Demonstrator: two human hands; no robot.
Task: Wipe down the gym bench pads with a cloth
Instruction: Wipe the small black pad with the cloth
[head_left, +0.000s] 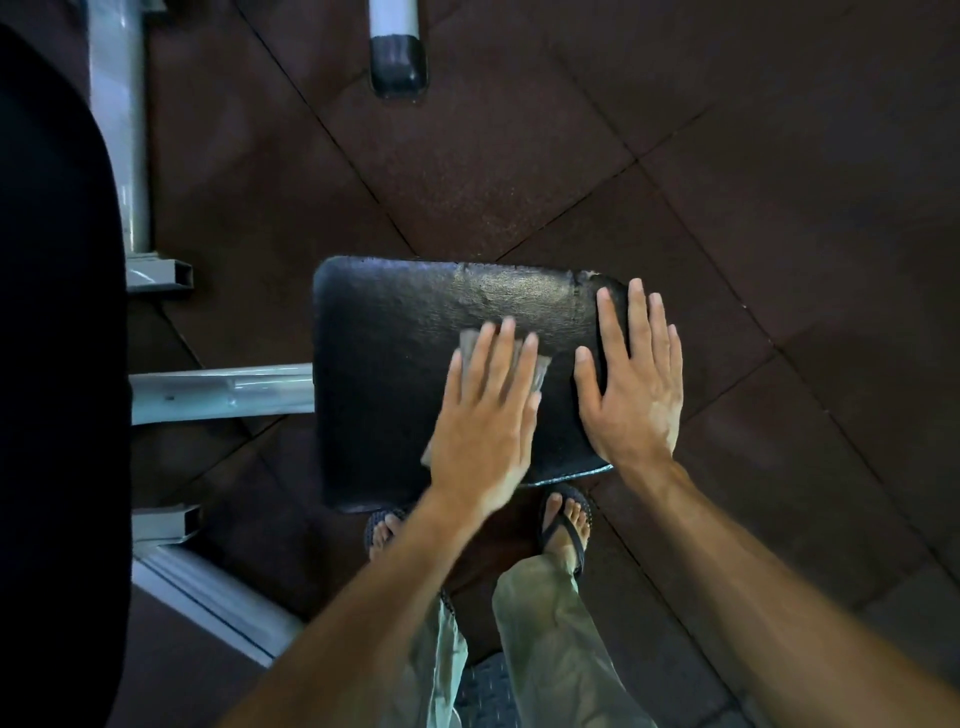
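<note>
A black padded bench seat lies in the middle of the view, its leather worn and cracked near the far right corner. My left hand lies flat on the pad with straight fingers, pressing a small grey cloth whose edges show beyond the fingertips and beside the wrist. My right hand rests flat on the pad's right edge, fingers spread, holding nothing. A second large black pad fills the left edge of the view.
Grey metal frame bars run left from the seat, with more tubing below and a post above. A capped grey bar sits at the top. My sandalled feet stand on dark rubber floor tiles.
</note>
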